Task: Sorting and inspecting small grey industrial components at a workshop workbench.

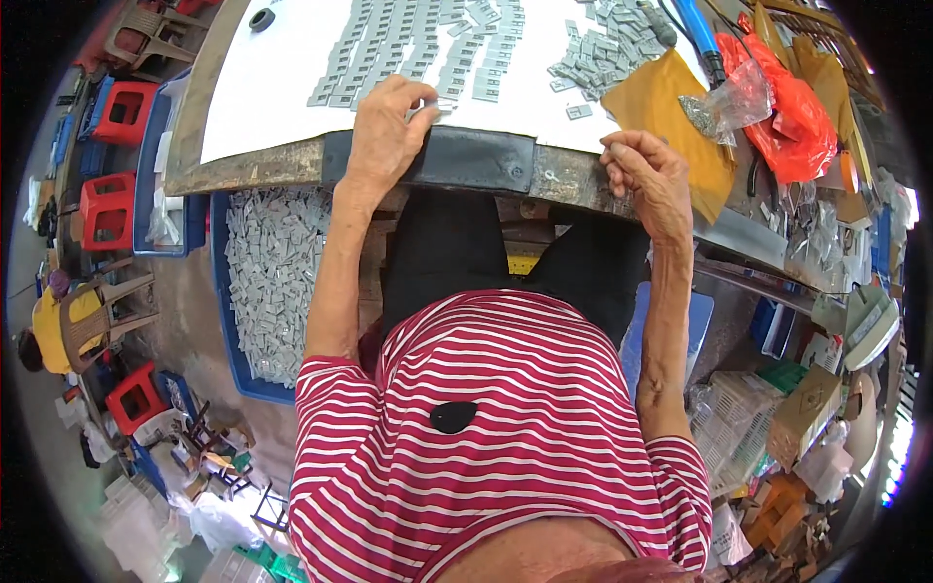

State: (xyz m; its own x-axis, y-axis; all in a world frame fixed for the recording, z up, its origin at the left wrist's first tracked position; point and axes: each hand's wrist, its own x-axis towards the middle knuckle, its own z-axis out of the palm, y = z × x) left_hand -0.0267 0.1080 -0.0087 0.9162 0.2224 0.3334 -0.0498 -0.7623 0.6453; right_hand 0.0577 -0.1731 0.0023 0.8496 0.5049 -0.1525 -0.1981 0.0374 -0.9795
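The white sheet (282, 92) lies on the worktop (258, 166). Lower down, by its near left side, is a blue bin (221, 253) full of grey bits (272, 272), maybe put there to save room on top. The left arm hides some of it. A black ring (261, 19) is at the sheet's far left. The left hand (394, 126) is over the sheet's near edge, finger and thumb pinching a small pale piece (444, 107). Just past it on the sheet, grey pieces (389, 49) lie in neat rows, likely so each is easy to see and reach. The rows get cut off at the top. Further right on the sheet is a messy grey heap (607, 49), cut off too. The right hand (646, 175) is by the sheet's near right corner. Its fingertips are close together, but I cannot tell if they hold something tiny. Right of the sheet, a clear bag (743, 97) covers part of a red bag (802, 131).
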